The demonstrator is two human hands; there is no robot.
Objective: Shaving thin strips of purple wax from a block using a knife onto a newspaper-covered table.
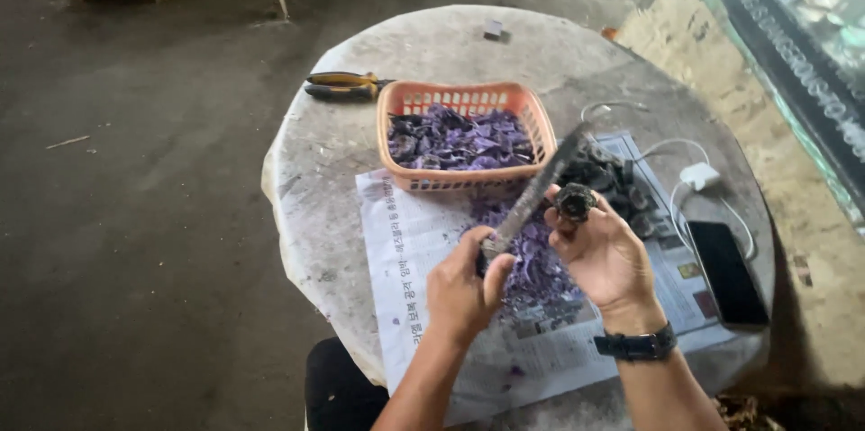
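Mid-scrape: your left hand [464, 291] fists the long blade [533, 192], right hand [602, 255] pinches the dark lump [574, 202]; next stroke needs fingertips clear of the edge.

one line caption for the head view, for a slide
Left hand grips a knife, right hand holds a dark round piece over purple shavings.

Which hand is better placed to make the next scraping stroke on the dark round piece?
Probably the left hand: it grips the file-like metal tool, whose blade angles up beside the dark round piece. The right hand is occupied, pinching that piece over the newspaper.
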